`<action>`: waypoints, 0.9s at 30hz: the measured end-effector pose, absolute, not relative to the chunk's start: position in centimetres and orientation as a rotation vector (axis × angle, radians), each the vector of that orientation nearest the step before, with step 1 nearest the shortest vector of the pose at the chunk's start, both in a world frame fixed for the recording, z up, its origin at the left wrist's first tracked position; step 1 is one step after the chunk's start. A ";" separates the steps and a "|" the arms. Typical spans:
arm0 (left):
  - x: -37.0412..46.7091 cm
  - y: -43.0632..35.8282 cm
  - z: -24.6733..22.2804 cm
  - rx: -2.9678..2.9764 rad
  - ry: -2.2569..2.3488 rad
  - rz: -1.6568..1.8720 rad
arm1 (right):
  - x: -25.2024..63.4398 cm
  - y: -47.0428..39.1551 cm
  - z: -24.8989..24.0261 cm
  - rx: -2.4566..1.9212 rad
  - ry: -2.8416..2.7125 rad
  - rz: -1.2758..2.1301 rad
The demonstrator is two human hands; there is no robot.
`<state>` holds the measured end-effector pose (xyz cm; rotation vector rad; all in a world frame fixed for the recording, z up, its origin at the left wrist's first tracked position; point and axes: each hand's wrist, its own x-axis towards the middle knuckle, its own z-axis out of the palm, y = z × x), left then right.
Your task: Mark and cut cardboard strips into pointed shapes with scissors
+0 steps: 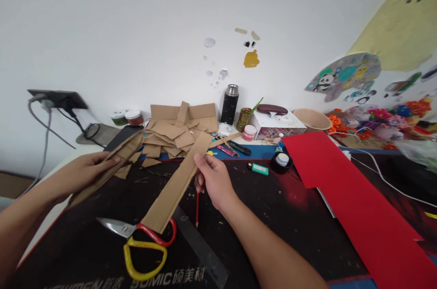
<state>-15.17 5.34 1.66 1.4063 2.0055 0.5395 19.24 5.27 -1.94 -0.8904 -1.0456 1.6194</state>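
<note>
The right grip (pixel 215 182) pinches a cardboard strip (pixel 175 184), its near end over the scissors (pixel 124 230); the left grip (pixel 90 168) clasps another piece (pixel 129 149).

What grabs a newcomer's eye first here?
Probably the big red sheet, running down the right side of the dark mat. Next, the scissors with one red and one yellow handle, lower left of centre. Then the hands: the right hand holds a long cardboard strip mid-frame, the left hand another cardboard piece at left.
</note>
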 end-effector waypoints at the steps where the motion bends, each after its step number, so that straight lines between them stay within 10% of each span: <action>1: -15.5 5.6 1.3 1.538 2.041 0.446 | 19.2 5.2 -1.9 -0.893 -1.054 1.616; 23: -11.1 4.2 2.1 1.968 2.296 0.619 | 19.5 5.4 -2.3 -0.966 -1.141 1.488; 27: -7.0 1.1 2.7 1.698 1.687 0.699 | 19.3 5.0 -2.1 -0.979 -1.188 1.423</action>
